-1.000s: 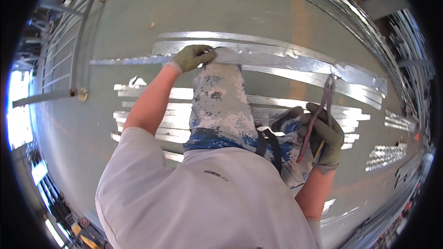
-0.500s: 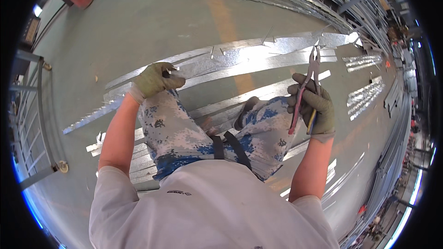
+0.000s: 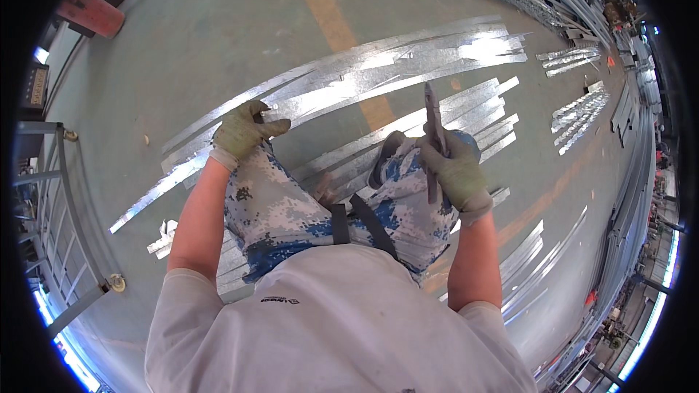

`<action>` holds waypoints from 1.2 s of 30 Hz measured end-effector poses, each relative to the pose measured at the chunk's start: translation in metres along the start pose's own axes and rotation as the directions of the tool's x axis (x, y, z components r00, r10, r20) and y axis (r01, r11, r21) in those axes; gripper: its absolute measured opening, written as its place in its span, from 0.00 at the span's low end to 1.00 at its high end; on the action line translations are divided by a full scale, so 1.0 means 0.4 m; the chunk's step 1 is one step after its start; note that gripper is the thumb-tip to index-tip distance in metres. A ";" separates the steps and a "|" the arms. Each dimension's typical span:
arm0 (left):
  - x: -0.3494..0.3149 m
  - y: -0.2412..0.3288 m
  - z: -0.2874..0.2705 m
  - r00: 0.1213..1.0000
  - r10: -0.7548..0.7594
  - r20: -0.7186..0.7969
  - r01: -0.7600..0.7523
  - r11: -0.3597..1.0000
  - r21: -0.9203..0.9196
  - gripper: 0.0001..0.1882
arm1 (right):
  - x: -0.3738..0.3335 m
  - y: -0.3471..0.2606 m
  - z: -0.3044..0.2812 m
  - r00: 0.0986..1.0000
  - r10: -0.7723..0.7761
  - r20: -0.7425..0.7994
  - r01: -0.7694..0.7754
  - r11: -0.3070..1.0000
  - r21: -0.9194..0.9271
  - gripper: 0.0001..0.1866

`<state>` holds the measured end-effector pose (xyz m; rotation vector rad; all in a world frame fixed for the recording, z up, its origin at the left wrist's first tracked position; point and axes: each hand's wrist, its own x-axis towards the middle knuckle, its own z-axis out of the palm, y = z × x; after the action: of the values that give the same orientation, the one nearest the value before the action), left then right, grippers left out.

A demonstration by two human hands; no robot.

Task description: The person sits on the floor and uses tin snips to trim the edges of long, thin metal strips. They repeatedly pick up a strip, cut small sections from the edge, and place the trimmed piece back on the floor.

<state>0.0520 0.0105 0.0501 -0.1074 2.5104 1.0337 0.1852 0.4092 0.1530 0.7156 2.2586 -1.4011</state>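
My left hand, in a green work glove, is closed on the near left part of a long shiny metal strip, its thumb pointing right. The strip runs off to the right over other metal strips on the floor. My right hand, gloved alike, grips a pair of pliers above my right knee. The pliers stand edge-on with jaws pointing away from me and apart from the strip. Whether the jaws are open cannot be seen.
More flat metal strips lie between and beyond my knees. Short strip bundles rest at right, long metal stock along the right side. A wheeled metal frame stands at left, a red cylinder at far left.
My right hand has moved left and the pliers have turned from broadside, with handles spread, to edge-on. My left hand stays on the strip, whose upright tabs now show less.
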 end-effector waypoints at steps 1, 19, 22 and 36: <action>0.002 0.008 0.000 1.000 -0.007 0.017 0.007 1.000 0.015 0.48 | 0.015 0.019 0.006 0.999 -0.041 -0.027 0.039 0.998 -0.043 0.21; 0.006 -0.021 0.004 0.999 0.037 0.001 -0.037 0.999 0.027 0.46 | 0.052 0.002 0.081 0.994 -0.048 -0.097 0.034 0.989 -0.146 0.24; 0.009 -0.027 0.005 0.999 0.048 -0.002 -0.048 0.998 0.035 0.46 | 0.057 0.010 0.084 0.994 -0.050 -0.097 0.036 0.990 -0.137 0.24; 0.006 -0.028 0.002 0.998 0.055 0.008 -0.055 0.998 -0.004 0.45 | 0.092 0.071 0.097 0.955 -0.257 -0.147 0.223 0.952 -0.212 0.20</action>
<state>0.0526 0.0034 0.0413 -0.0357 2.5174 1.0581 0.1751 0.3928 0.0954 0.5298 2.6508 -1.2378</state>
